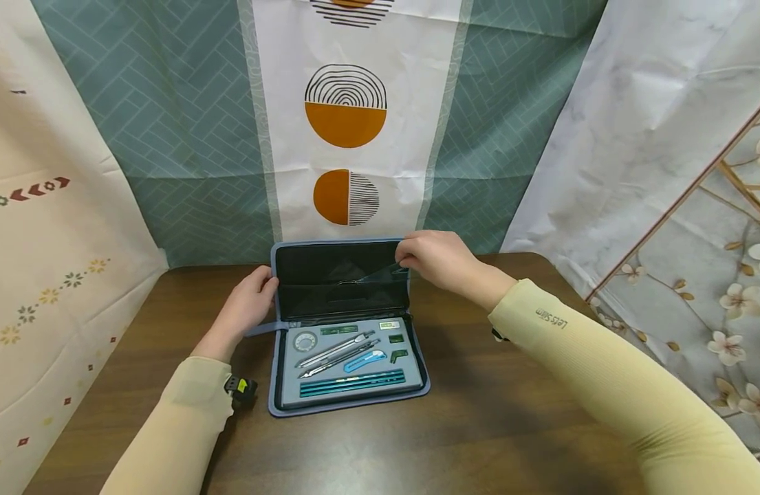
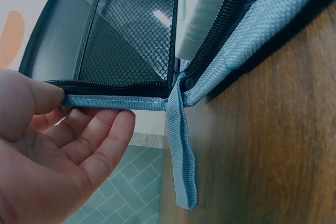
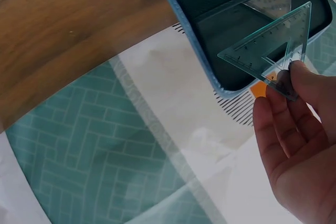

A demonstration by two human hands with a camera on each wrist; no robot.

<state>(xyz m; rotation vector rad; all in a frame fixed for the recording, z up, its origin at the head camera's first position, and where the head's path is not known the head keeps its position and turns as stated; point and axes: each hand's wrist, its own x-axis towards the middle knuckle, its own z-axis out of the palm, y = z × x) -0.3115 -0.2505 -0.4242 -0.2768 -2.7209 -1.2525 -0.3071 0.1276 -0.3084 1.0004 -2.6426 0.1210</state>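
A blue zip-up stationery case (image 1: 426, 385) lies open on the table with its lid raised. My left hand (image 1: 250, 302) pinches the lid's left blue edge (image 2: 115, 102) between thumb and fingers. At the lid's upper right, my right hand (image 1: 438, 258) pinches a clear triangular set square (image 3: 257, 45) by one corner, in front of the dark lid lining. A mesh pocket (image 2: 126, 35) spans the lower lid. Another clear piece, possibly a protractor (image 3: 277, 4), shows in the pocket. A blue strap loop (image 2: 180, 156) hangs near my left hand.
The case's grey tray (image 1: 330, 405) holds green pencils (image 1: 351, 383), a light-blue cutter (image 1: 365, 361), silver drawing tools (image 1: 336, 350), a round white disc (image 1: 305, 341) and small green pieces (image 1: 396, 338). The wooden table (image 1: 479, 426) meets a patterned curtain (image 1: 188, 137) behind.
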